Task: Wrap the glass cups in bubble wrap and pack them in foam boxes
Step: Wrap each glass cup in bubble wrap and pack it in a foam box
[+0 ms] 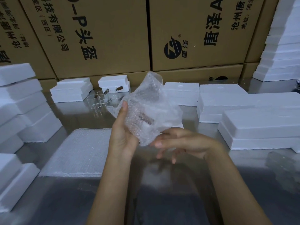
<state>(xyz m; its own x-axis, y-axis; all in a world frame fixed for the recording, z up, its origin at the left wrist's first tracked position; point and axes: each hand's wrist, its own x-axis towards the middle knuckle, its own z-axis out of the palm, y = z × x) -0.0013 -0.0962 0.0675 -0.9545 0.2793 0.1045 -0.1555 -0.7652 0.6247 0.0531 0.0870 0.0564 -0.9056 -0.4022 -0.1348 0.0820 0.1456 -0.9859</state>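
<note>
Centre frame: bubble-wrapped bundle (146, 109), gripped by left hand (123, 133), right hand (177, 143) at its base. Behind: bare glass cups (101, 99). Lower left: bubble-wrap stack (79, 151). Both sides: foam boxes (259, 122).

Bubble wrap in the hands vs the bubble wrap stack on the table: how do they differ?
The held bubble wrap is crumpled round something and lifted, gripped by the left hand; the right hand touches its lower end. The bubble wrap stack lies flat and untouched on the table. Both are clear and bubbled.

Glossy, seemingly metal table (162, 200); matt foam boxes (259, 120).
</note>
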